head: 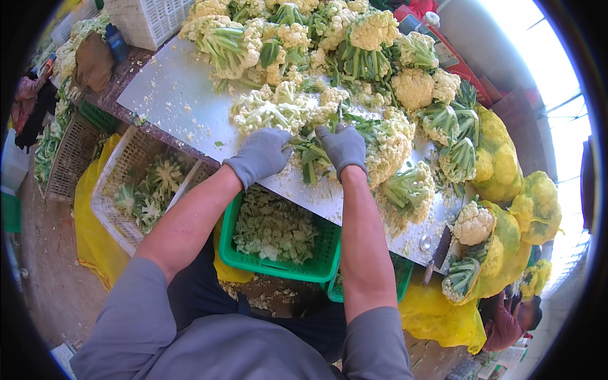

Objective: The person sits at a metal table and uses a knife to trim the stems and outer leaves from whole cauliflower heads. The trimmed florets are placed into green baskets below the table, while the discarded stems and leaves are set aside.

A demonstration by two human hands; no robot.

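My right hand (343,148), in a grey knit glove, grips a small knife (339,112) whose blade points away from me. Close to its right side sits a large cauliflower head (392,142), leaves turned toward the hand. My left hand (262,154), gloved alike, is at the near side of a pile of cut cauliflower florets (273,108). Its thumb and fingers are bent toward green leaves (308,154) between the hands; whether they grip anything cannot be made out. Both hands are over a pale metal tabletop (175,95) strewn with crumbs.
Whole cauliflowers (304,38) heap at the back. Below the table's near edge, a green basket (280,273) holds florets and a white crate (107,199) holds trimmings. A cleaver (444,247) lies at the right corner, near yellow mesh sacks (496,152). Another person (506,323) is at lower right.
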